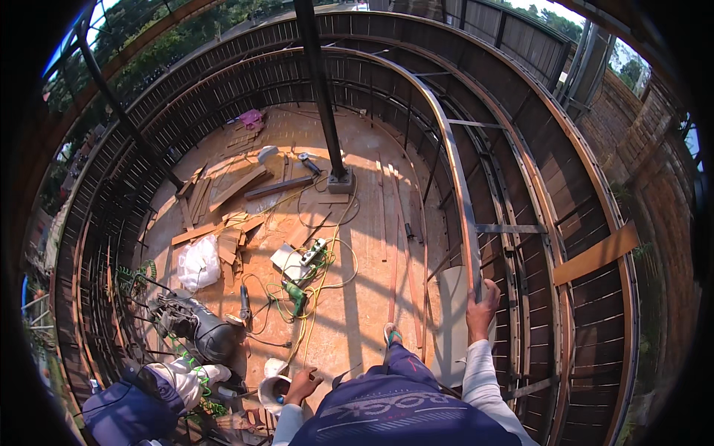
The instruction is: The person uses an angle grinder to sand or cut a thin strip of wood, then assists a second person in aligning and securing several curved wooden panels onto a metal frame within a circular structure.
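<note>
My right hand (482, 308) is wrapped round the inner metal rail (462, 201) of a curved frame, which sweeps away and bends left. The fingers sit on top of the rail. Low in the middle, my left hand (303, 386) hangs with its fingers apart and nothing visible in it. Just left of it stands a white bucket (265, 392), its dark inside partly showing; whether the hand touches it I cannot tell. Farther off on the floor lie a green power drill (295, 297) and a white power strip (313, 253) with tangled cords.
A person (141, 398) bends at lower left, beside a black air compressor (212, 331). A grinder (309, 163), wooden boards (242, 186) and a white plastic bag (198, 264) lie on the floor. A dark post (323, 97) rises ahead. One loose plank (597, 253) spans the right rails.
</note>
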Demonstrator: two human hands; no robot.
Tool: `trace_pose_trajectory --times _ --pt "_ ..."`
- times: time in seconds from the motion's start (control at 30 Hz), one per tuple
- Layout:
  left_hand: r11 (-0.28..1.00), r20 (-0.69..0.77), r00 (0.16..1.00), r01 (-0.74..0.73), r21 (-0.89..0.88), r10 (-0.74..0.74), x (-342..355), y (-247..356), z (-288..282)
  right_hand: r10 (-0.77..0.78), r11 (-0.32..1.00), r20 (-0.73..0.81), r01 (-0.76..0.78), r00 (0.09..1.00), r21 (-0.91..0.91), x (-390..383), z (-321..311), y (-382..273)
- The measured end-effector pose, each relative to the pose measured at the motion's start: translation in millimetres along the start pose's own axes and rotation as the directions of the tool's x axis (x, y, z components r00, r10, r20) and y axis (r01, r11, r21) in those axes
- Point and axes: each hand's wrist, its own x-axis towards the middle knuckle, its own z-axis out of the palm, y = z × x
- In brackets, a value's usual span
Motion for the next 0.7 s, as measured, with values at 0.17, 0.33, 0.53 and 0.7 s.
trace_pose_trajectory --times 0.17,0.33,0.53,0.7 --pt "0.957 0.077 0.992 -0.116 0.265 0.099 -94 34 -10 0.032 0.999 0.023 -0.031 0.999 -0.031 84 69 24" --pt "0.803 -0.371 0.838 -0.127 0.582 0.401 -178 64 59 0.22 0.942 0.196 -0.156 0.956 -0.299 125 116 24" --pt "0.992 -0.426 0.902 -0.112 -0.061 0.076 -178 101 88 0.387 0.898 0.344 -0.264 0.855 -0.352 138 140 81" --pt "0.983 -0.507 0.859 -0.032 -0.182 -0.066 -223 106 124 0.288 0.952 0.44 -0.203 0.851 -0.23 144 158 94"
